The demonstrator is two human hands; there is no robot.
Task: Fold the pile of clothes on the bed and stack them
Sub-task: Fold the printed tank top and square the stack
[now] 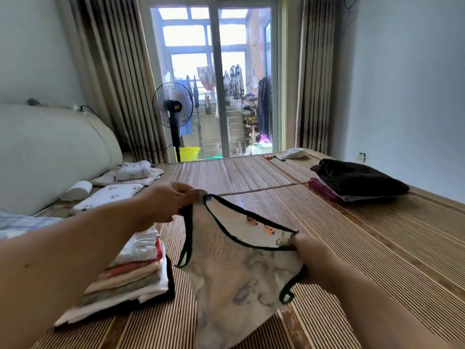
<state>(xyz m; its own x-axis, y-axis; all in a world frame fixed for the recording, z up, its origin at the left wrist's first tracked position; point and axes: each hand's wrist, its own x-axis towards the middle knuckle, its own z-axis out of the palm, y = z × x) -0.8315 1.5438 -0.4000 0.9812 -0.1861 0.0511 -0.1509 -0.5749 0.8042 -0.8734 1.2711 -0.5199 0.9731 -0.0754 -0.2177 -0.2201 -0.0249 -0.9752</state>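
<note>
I faced a bright sliding glass door between beige curtains; a black standing fan stood beyond the far edge of the bed, pale walls either side.

A pale dark-trimmed garment over the striped bamboo bed mat
The left hand grips its far corner, the right hand its near corner. On the mat, a stack of folded light clothes lies left of it, and a heap of dark clothes far right. Behind the mat, a black pedestal fan stands before the sliding glass door.
</note>
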